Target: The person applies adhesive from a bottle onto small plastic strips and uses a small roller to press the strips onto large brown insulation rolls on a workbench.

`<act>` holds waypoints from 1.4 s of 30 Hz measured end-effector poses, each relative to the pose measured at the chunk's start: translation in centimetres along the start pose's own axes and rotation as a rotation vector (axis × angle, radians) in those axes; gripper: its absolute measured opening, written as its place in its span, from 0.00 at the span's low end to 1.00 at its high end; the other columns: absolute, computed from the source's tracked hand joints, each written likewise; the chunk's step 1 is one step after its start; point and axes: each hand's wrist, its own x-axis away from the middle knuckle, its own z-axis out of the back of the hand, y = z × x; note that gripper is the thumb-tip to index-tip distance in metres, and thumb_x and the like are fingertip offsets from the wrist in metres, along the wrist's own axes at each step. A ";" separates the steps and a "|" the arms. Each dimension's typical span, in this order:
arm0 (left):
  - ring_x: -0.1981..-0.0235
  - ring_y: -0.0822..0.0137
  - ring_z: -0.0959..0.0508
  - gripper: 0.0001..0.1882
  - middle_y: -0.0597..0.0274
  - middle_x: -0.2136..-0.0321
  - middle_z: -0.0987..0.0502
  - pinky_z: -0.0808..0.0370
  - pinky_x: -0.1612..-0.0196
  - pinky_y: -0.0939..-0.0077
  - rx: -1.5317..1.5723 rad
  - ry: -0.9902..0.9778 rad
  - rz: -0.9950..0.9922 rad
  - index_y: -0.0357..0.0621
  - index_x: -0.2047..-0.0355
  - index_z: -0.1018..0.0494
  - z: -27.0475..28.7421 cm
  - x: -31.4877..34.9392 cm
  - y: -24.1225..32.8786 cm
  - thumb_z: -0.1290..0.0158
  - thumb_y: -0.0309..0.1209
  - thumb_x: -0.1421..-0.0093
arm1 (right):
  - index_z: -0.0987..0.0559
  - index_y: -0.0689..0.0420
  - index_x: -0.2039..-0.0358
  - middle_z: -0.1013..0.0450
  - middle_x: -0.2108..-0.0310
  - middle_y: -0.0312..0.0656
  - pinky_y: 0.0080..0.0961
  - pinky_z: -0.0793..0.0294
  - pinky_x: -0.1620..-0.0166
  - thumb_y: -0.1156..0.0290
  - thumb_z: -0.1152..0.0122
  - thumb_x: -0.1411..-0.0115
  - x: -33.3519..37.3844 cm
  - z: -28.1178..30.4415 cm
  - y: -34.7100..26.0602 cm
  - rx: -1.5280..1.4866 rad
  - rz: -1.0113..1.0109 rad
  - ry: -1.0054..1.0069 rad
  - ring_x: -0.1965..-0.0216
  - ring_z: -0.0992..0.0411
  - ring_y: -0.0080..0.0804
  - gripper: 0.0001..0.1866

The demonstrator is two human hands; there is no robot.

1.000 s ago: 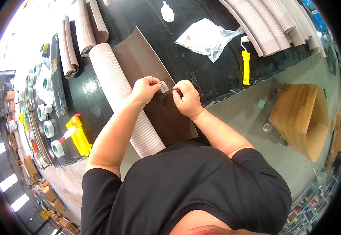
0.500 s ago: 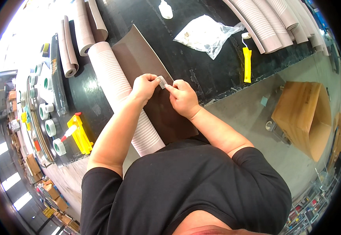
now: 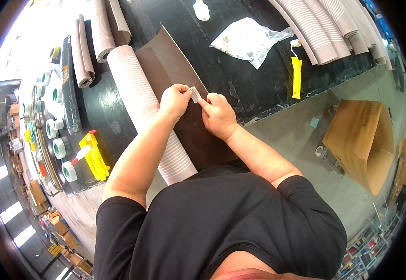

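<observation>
A small pale, partly see-through flat piece [image 3: 195, 94] is pinched between the thumb and finger of my left hand [image 3: 175, 101]. My right hand [image 3: 219, 115] has its fingers curled, with the fingertips pressed at the piece's right edge. Both hands are over the dark brown underside [image 3: 198, 135] of a mat that is partly rolled up. Its striped light roll [image 3: 135, 88] runs along the left, beneath my left forearm. What exactly the small piece is, I cannot make out.
Rolled striped mats [image 3: 322, 42] lie at the far right of the black table [image 3: 240, 88], near a clear plastic bag [image 3: 249, 39] and a yellow-handled roller [image 3: 297, 77]. Tape rolls [image 3: 59, 148] and a yellow tray [image 3: 95, 158] sit left. A cardboard box [image 3: 352, 140] stands on the floor.
Both hands stay together at the small piece, which is turned slightly. The whole scene has shifted only a little in view.
</observation>
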 end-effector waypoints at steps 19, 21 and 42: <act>0.60 0.57 0.18 0.18 0.52 0.62 0.19 0.24 0.54 0.65 -0.287 0.227 -0.137 0.39 0.60 0.23 0.1 -0.4 0.2 0.39 0.39 0.45 | 0.18 0.49 0.56 0.35 0.65 0.38 0.33 0.28 0.65 0.69 0.32 0.50 -0.2 0.0 -0.3 0.097 0.015 -0.096 0.65 0.34 0.39 0.17; 0.59 0.56 0.19 0.18 0.52 0.61 0.19 0.24 0.54 0.64 -0.353 0.224 -0.216 0.40 0.62 0.22 0.4 0.3 0.9 0.37 0.40 0.46 | 0.19 0.50 0.57 0.35 0.65 0.39 0.34 0.27 0.66 0.69 0.33 0.50 -0.2 0.0 -0.2 0.089 0.029 -0.084 0.66 0.34 0.41 0.17; 0.64 0.56 0.19 0.10 0.50 0.65 0.19 0.23 0.58 0.65 -0.304 0.075 -0.422 0.39 0.61 0.21 2.5 -3.0 0.3 0.44 0.30 0.40 | 0.20 0.55 0.57 0.28 0.54 0.46 0.41 0.29 0.55 0.64 0.31 0.47 -2.0 11.4 8.1 0.459 -0.198 0.322 0.57 0.29 0.44 0.17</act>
